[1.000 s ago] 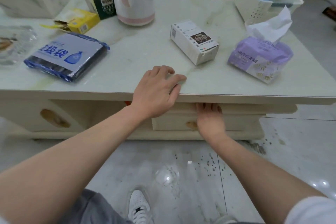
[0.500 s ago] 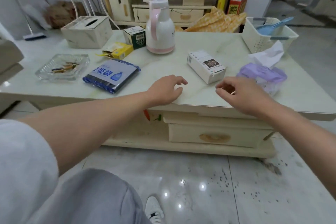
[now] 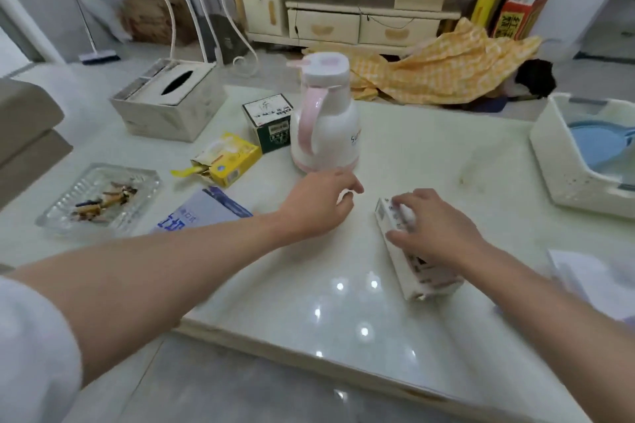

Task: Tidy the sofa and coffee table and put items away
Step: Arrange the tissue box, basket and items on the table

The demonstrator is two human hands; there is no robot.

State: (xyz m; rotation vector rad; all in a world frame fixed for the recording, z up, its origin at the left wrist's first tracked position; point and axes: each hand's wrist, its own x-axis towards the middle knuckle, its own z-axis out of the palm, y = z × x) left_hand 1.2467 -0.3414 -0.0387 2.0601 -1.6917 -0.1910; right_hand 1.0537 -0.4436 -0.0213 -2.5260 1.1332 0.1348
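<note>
A long white carton (image 3: 417, 268) lies on the pale marble coffee table (image 3: 343, 312). My right hand (image 3: 433, 230) rests on its far end, fingers curled over the top. My left hand (image 3: 319, 206) hovers just left of it, empty with fingers loosely bent, right in front of the white and pink thermos jug (image 3: 324, 124). Left of the jug sit a green and white box (image 3: 271, 122) and a torn yellow box (image 3: 228, 160). A blue and white bag pack (image 3: 202, 211) lies partly under my left forearm.
A glass ashtray (image 3: 99, 197) with butts and a marble tissue box (image 3: 168, 99) sit at the left. A white basket (image 3: 584, 154) holding a blue scoop stands at the right edge. Sofa corner (image 3: 27, 134) at far left. TV cabinet (image 3: 343, 14) and yellow cloth (image 3: 446, 72) lie beyond.
My right hand came up from under the table edge and landed on the white carton. My left hand slid forward from the table's front edge toward the jug. The view rose and moved closer.
</note>
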